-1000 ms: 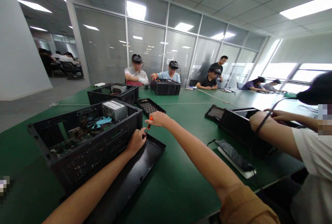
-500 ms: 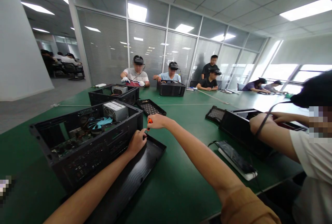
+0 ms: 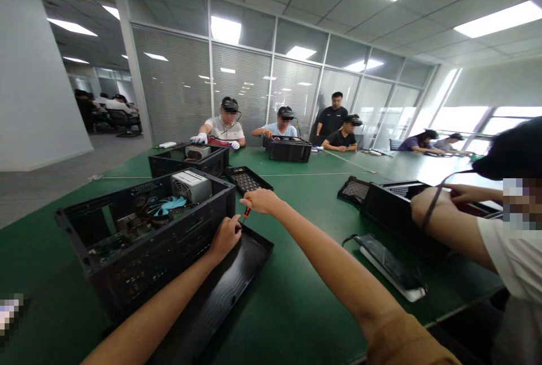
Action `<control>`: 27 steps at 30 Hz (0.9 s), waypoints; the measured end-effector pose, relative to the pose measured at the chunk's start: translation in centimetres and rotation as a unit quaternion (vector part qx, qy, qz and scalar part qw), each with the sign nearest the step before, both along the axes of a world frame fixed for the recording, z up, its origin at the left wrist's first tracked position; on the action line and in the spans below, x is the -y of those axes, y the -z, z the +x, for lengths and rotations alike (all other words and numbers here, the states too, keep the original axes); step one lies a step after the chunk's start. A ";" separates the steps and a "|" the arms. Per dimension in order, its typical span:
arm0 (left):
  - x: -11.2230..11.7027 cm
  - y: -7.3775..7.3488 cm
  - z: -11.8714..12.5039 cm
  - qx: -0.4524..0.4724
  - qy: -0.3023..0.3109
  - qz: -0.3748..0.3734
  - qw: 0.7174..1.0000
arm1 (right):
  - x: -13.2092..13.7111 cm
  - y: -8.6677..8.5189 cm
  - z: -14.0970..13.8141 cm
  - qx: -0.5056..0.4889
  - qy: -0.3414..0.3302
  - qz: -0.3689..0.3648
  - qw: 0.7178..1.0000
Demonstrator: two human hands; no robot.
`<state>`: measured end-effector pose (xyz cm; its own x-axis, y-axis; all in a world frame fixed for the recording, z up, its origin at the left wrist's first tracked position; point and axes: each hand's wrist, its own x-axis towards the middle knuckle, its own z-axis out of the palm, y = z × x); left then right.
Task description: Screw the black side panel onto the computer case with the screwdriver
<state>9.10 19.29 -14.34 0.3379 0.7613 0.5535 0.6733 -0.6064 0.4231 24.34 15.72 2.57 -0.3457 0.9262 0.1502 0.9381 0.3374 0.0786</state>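
Note:
My right hand (image 3: 263, 201) is closed around the orange-and-black handle of a screwdriver (image 3: 247, 213), whose shaft slants down to the left. At its tip my left hand (image 3: 228, 235) is closed, fingertips pinched at a small dark thing I cannot make out. Both hands are by the near right corner of an open black computer case (image 3: 169, 246). Inside the case are a silver power supply (image 3: 191, 184), a teal cable bundle (image 3: 168, 205) and a circuit board. Under my left hand and forearm lies a black side panel (image 3: 224, 283), flat on the table.
A black vented panel (image 3: 245, 179) and another open case (image 3: 158, 166) stand beyond on the green table (image 3: 305, 291). To the right, a co-worker's arm (image 3: 455, 229) reaches into a case (image 3: 381, 207), near a dark device with a cable (image 3: 387, 260). Other people sit opposite.
The view has shifted slightly. My right hand has moved slightly, and more of the screwdriver's handle shows, now more tilted. My left hand keeps its place at the tip.

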 end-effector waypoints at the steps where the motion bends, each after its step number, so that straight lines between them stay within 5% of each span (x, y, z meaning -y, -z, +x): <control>1: 0.0 0.0 0.0 -0.001 -0.001 0.001 1.000 | 0.0 -0.1 0.1 0.002 -0.002 -0.006 1.000; 7: 0.0 0.0 0.1 -0.003 0.002 0.011 1.000 | 0.0 -0.5 0.4 0.012 -0.033 -0.052 0.998; 19: 0.2 -0.3 0.2 -0.006 0.005 0.010 1.000 | 0.3 -0.3 0.1 0.012 -0.009 -0.004 1.000; 27: 0.3 -0.5 0.2 -0.001 0.005 0.011 1.000 | 0.0 -0.7 0.1 0.010 -0.038 -0.056 0.998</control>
